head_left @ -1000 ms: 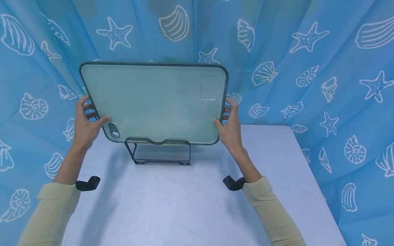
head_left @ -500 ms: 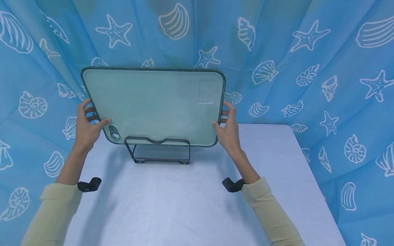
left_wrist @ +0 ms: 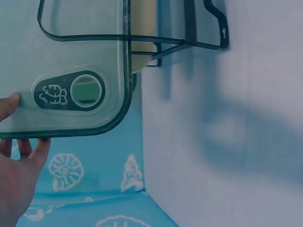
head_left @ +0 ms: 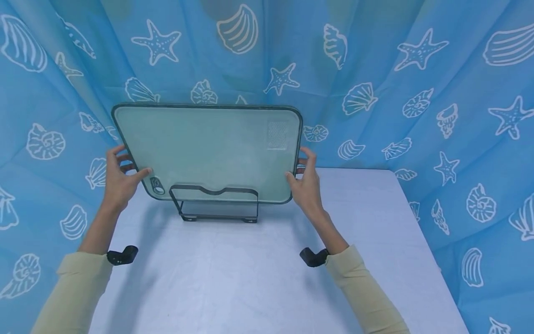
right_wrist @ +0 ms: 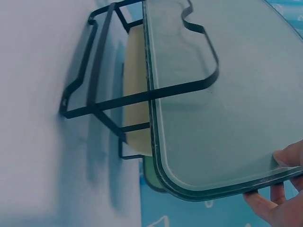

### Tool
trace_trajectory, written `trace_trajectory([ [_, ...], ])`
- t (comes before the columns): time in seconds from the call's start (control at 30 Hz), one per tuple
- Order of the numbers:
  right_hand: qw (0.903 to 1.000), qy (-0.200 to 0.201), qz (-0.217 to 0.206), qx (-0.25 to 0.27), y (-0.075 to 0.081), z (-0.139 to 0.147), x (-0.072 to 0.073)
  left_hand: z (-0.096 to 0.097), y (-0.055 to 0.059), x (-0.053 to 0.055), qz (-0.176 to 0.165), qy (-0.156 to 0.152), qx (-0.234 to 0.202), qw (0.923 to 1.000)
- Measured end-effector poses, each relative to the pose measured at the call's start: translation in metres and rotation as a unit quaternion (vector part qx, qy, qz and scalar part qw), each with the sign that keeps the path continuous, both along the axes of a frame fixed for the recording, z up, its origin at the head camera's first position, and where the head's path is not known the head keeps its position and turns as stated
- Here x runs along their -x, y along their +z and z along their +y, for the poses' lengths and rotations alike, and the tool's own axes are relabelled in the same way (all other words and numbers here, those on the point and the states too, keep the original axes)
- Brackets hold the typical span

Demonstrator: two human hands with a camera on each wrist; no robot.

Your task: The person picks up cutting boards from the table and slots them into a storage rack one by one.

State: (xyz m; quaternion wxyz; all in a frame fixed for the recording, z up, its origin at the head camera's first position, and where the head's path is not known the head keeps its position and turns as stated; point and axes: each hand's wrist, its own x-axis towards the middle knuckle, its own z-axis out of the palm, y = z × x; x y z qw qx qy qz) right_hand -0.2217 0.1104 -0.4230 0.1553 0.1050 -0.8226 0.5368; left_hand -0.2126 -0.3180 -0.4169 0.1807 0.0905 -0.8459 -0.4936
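A pale green cutting board (head_left: 208, 144) with a dark green rim stands tilted back behind the front loop of a black metal rack (head_left: 217, 217). My left hand (head_left: 118, 183) grips its left edge, thumb on the front face beside the dark corner patch with a hole (left_wrist: 86, 91). At the opposite edge, my right hand (head_left: 306, 188) grips it the same way, thumb in front and fingers behind. In the right wrist view, a cream-coloured board (right_wrist: 136, 71) sits in the rack behind the green one. Farther back shows the corner of another green board (right_wrist: 154, 177).
The rack stands on a table with a white cover (head_left: 233, 278). A blue curtain (head_left: 375, 55) with white shells and starfish hangs close behind and along both sides. A black device (head_left: 123, 255) is strapped to each wrist.
Both hands have lowered the cutting board; its bottom edge has sunk from the top of the rack's front loop to behind the loop. The rack has stayed put.
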Motion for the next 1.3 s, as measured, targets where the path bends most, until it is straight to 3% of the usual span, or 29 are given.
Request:
trace_trajectory([
  [0.27, 1.0, 0.0, 0.002, 0.005, -0.017, -0.003, -0.001, -0.004, -0.016, 0.0, -0.019, 0.003, -0.018, 0.9996],
  [0.6, 0.9999, 0.0, 0.002, 0.011, -0.038, -0.004, -0.002, -0.001, -0.025, -0.003, -0.007, 0.0, -0.029, 0.9995],
  [1.03, 0.9998, 0.005, 0.002, 0.022, -0.048, -0.003, -0.002, -0.002, -0.036, -0.003, 0.007, 0.0, -0.026, 0.9996],
  [1.3, 0.9995, 0.011, -0.006, 0.028, -0.051, -0.007, -0.002, -0.005, -0.036, -0.004, 0.008, -0.002, -0.02, 0.9998],
])
